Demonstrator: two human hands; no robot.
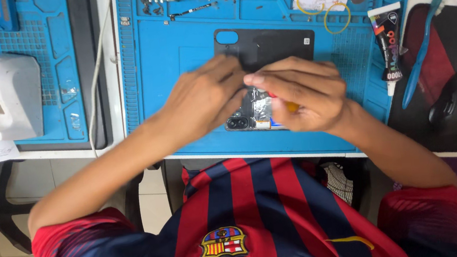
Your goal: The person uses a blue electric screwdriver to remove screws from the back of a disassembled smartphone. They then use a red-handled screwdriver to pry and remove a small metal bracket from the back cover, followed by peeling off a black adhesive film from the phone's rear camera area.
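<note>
Right now the big blue work mat (187, 43) fills the desk, and both hands meet over its near edge. Behind them lies a dark phone back cover (282, 44), flat near the mat's middle. The opened phone (249, 115) sits by the near edge, camera lenses showing, mostly hidden under the hands. Left hand (205, 94) is curled down, fingers pressing on the phone's upper part. Right hand (303, 96) is closed around a small tool with an orange handle (292, 106), its tip hidden. Off the mat's right edge lie a glue tube (389, 37) and a blue pry tool (422, 48); two yellow rubber bands (335, 17) sit toward the far right corner
</note>
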